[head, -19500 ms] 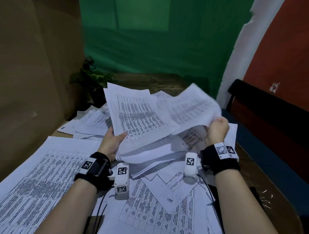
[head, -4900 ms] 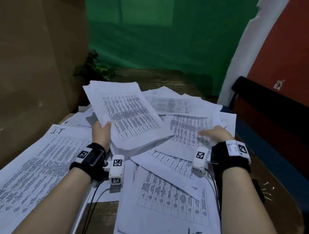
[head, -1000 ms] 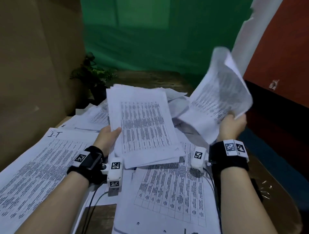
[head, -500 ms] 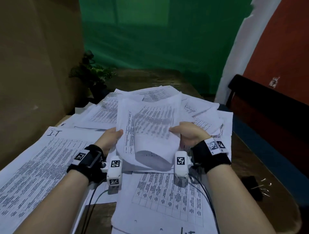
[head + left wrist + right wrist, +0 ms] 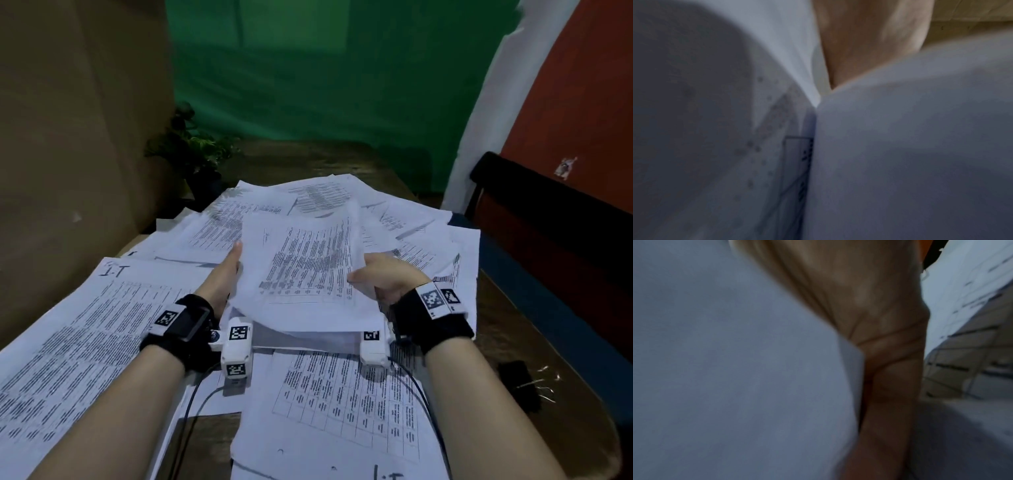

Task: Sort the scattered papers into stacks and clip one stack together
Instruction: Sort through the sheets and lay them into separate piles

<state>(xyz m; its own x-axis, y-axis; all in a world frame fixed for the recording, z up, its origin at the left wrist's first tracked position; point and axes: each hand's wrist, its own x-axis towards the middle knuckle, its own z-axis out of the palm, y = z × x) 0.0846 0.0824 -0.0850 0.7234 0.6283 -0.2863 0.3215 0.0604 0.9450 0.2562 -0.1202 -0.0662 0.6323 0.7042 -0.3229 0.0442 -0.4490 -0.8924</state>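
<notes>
A stack of printed sheets (image 5: 305,274) is held above the table between both hands. My left hand (image 5: 224,277) holds its left edge, thumb along the side, fingers hidden under the paper. My right hand (image 5: 383,277) grips the right edge, thumb on top of the sheet. Both wrist views are blurred, filled by the stack's paper (image 5: 910,146) (image 5: 725,353) and a palm. Loose printed papers (image 5: 404,222) lie scattered behind and around. A black binder clip (image 5: 519,383) sits on the wooden table (image 5: 507,339) at the right, beside loose wire clips (image 5: 544,380).
A large sheet marked "I.T" (image 5: 85,335) covers the left of the table; another table sheet (image 5: 349,404) lies under my wrists. A potted plant (image 5: 191,150) stands at the far left. A dark chair (image 5: 548,212) is on the right. Cables trail from the wrist cameras.
A second ago my right hand held a sheaf up at the right; it has brought it down onto the left hand's stack, and both hands now hold the one stack flatter.
</notes>
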